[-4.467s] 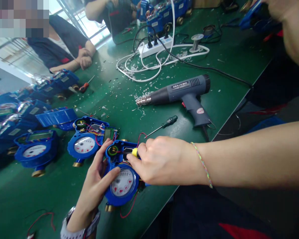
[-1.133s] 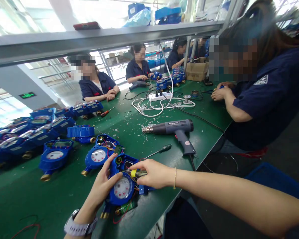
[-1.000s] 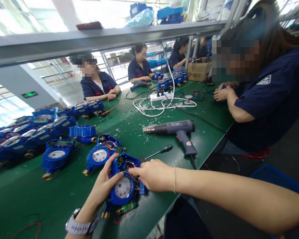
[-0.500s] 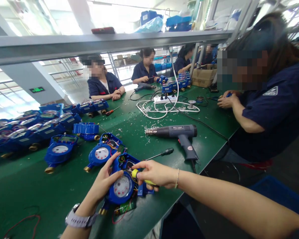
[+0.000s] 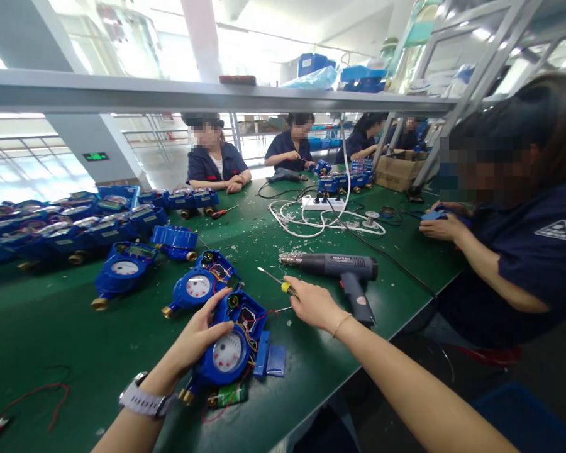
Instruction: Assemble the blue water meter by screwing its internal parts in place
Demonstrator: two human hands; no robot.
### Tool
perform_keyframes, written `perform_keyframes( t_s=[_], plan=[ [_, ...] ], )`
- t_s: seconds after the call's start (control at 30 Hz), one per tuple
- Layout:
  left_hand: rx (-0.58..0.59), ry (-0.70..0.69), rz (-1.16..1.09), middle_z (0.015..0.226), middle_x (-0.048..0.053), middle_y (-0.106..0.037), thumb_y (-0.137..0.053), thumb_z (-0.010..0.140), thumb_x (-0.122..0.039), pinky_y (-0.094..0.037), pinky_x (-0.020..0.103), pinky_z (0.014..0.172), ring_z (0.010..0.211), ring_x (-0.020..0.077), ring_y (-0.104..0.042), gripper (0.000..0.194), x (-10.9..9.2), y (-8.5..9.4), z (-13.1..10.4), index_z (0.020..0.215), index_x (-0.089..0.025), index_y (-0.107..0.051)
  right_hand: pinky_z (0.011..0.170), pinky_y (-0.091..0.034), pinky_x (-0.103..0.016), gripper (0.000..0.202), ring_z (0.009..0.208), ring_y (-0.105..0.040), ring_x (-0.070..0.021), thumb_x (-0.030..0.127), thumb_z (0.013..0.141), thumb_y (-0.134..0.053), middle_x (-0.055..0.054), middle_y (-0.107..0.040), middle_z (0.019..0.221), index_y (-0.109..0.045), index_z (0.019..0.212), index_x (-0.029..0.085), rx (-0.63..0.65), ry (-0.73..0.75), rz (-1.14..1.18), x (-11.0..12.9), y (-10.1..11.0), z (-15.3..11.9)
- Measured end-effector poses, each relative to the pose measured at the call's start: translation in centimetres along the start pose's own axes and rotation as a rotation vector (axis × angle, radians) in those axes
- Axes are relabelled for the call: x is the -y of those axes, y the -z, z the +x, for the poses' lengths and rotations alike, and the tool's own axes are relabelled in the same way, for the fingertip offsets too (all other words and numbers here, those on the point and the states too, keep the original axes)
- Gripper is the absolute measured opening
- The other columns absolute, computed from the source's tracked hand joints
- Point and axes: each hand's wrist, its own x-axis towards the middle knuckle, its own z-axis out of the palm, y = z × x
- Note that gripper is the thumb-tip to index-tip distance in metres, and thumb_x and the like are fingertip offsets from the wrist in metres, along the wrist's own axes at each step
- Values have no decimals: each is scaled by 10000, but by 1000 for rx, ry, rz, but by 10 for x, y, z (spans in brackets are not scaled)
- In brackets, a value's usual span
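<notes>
My left hand [image 5: 202,336] grips the upper left side of a blue water meter [image 5: 229,352], its thumb by the dial. The meter's upper housing is uncovered, with wires and small parts showing. My right hand [image 5: 314,305] is closed around a screwdriver [image 5: 288,289] with a yellow and black handle; its tip points up and left, clear of the meter. A green cylindrical battery [image 5: 227,396] with a red wire lies at the meter's lower edge. Blue plastic pieces [image 5: 270,360] rest to its right. Behind it stands a second opened water meter [image 5: 199,286].
A heat gun [image 5: 342,267] lies beyond my right hand, near scattered clippings. Several blue meters [image 5: 75,233] crowd the table's left. A power strip [image 5: 323,203] with looped cable sits farther back. A co-worker [image 5: 514,251] works close at the right; an overhead shelf [image 5: 170,97] crosses the view.
My right hand has lifted the screwdriver out of the meter's housing and moved up and right. My left hand keeps its grip. The view has shifted slightly.
</notes>
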Motion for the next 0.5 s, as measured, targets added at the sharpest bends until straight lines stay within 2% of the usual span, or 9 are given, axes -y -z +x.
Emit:
perform_keyframes(
  t_s=[0.07, 0.13, 0.23, 0.37, 0.5],
  plan=[
    [-6, 0, -23, 1491, 135, -405, -738, 733, -407, -347, 503, 1119, 1350, 382, -386, 829, -1, -2, 0, 1445, -184, -376, 931, -451, -455, 388, 1100, -551, -318, 148, 901, -561, -170, -573, 1234, -564, 1286, 102, -78, 50, 8, 11, -15, 7],
    [3, -6, -45, 1502, 134, -387, -733, 735, -403, -337, 500, 1127, 1377, 377, -345, 828, -1, -3, 0, 1444, -178, -368, 1029, -391, -386, 268, 1197, -475, -258, 231, 900, -623, -112, -534, 1290, -642, 1154, 148, -140, 135, 33, 29, -23, 11],
    [21, -13, -60, 1531, 134, -335, -723, 738, -403, -300, 493, 1149, 1400, 365, -305, 828, 0, -3, 0, 1438, -162, -353, 1047, -377, -338, 163, 1199, -458, -214, 300, 856, -704, -63, -552, 1259, -693, 972, 186, -212, 267, 123, 56, -36, 15],
    [21, -12, -41, 1539, 140, -313, -717, 735, -378, -273, 515, 1156, 1381, 372, -333, 823, 4, -1, 2, 1434, -155, -344, 983, -433, -400, 69, 1142, -489, -254, 210, 838, -720, -93, -588, 1204, -702, 815, 147, -292, 321, 237, 73, -54, 24],
    [17, -25, -42, 1510, 142, -365, -706, 739, -350, -286, 514, 1147, 1338, 365, -399, 802, 4, -1, 3, 1428, -158, -345, 979, -437, -377, 96, 1122, -496, -233, 100, 822, -701, -71, -612, 1151, -681, 742, 149, -315, 340, 301, 74, -62, 27]
  ],
)
